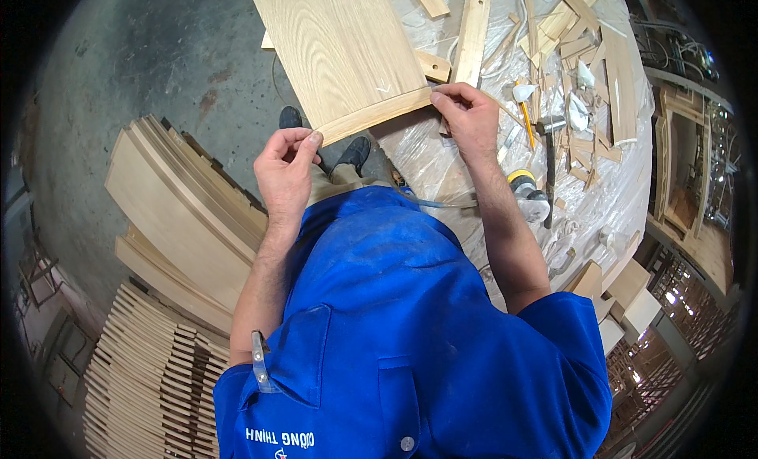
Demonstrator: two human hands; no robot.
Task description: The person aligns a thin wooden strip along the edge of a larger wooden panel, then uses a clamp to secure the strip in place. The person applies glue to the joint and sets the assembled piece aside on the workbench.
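A wide wooden panel [339, 48] with arched grain stretches away in front of me, a pencil-like mark near its close end. Along that end lies a narrow wooden strip [375, 115]. My left hand [286, 165] is closed on the strip's left end, thumb on top. At the other end, my right hand [470, 121] pinches the strip's corner between thumb and fingers. Whether the strip is fixed to the panel or only laid against it, I cannot tell.
On the right, a plastic-covered table [505, 175] bears wood offcuts [580, 44], a yellow pencil [527, 126], a hammer [551, 124] and a round power sander [527, 192]. Stacked boards [181, 198] and a pile of slats [138, 364] stand at my left.
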